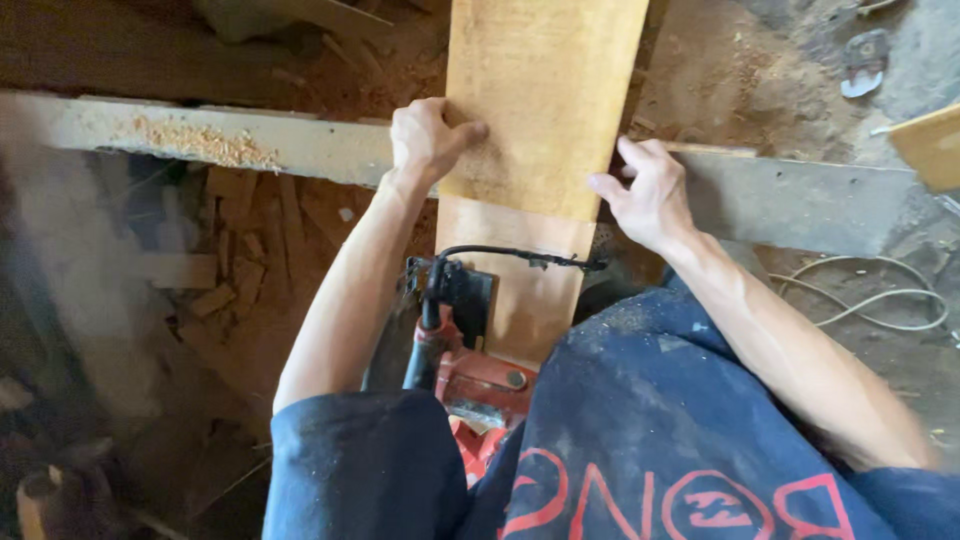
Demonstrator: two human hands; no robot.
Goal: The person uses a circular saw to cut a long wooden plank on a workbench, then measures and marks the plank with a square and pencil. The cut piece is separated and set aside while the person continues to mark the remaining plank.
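A long pale wooden board [545, 90] runs away from me across a grey crossbeam [800, 200]. My left hand [428, 138] presses on the board's left edge where it crosses the beam, fingers curled over the top. My right hand [648, 192] holds the board's right edge, fingers spread against the side. Below the board's near end sits a red and black power saw [470, 360] with a black cable [520, 255]. Sawdust lies on the board between my hands.
Sawdust piles on the beam [205, 145] at left. Wood offcuts [245, 250] litter the ground under it. A white cable [870, 295] loops on the dirt floor at right. Another board's corner [930, 145] shows at far right.
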